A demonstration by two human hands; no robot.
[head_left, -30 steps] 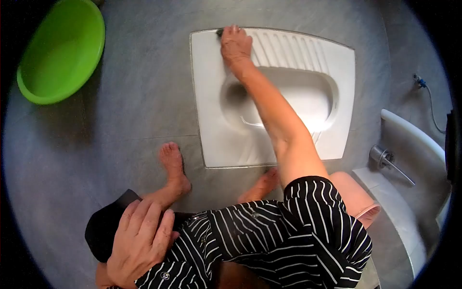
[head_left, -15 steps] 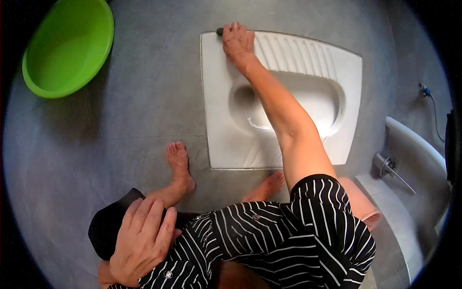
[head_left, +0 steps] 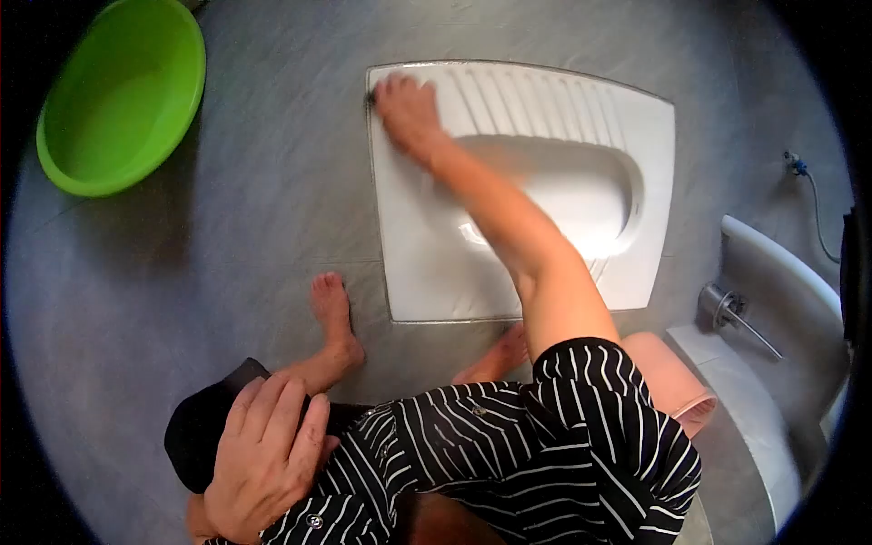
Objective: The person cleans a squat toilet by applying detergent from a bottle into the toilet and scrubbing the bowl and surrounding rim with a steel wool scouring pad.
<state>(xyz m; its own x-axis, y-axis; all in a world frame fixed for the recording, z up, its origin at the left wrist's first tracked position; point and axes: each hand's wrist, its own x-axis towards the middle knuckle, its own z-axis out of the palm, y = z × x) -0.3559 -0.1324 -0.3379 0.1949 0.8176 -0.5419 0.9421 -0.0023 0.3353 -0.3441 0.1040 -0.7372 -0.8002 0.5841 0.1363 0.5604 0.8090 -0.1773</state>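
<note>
A white squat toilet (head_left: pixel 418 282) is set into the grey floor in front of me. My right hand (head_left: pixel 407 113) reaches over it to the far left corner of its rim. The fingers are closed on a small dark scourer (head_left: pixel 371 97), mostly hidden under them and pressed near the edge; motion blurs the hand a little. My left hand (head_left: pixel 263 454) lies on my bent left knee in dark trousers, its fingers stretched out and holding nothing.
A large green basin (head_left: pixel 118 100) stands at the upper left. On the right are a pink bin (head_left: pixel 668 377), a toilet brush in a metal holder (head_left: pixel 722 306), a curved white-edged fixture (head_left: pixel 781 263) and a wall valve with a hose (head_left: pixel 797 166). My bare feet are by the toilet's near edge.
My right hand has moved left and nearer to me with the scourer, from the far edge to the left edge at the corner. My left hand stays on the knee.
</note>
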